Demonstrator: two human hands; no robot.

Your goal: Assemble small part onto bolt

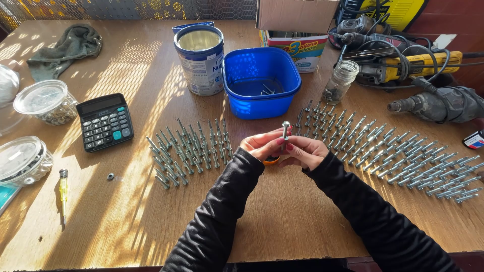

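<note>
Both hands pinch one upright grey metal bolt (286,129) above the wooden table (282,226).

The left hand (263,145) and right hand (304,151) close on it; behind, the blue plastic tub (259,83) holds a few bolts, the glass jar (341,80) small dark hardware.

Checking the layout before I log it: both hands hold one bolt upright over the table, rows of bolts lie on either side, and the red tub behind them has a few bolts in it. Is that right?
Not quite: the tub is blue, not red, as the head view shows. The rest stands: the left hand and right hand hold one bolt upright, rows of bolts lie on either side, and a few pieces lie in the tub.
</note>
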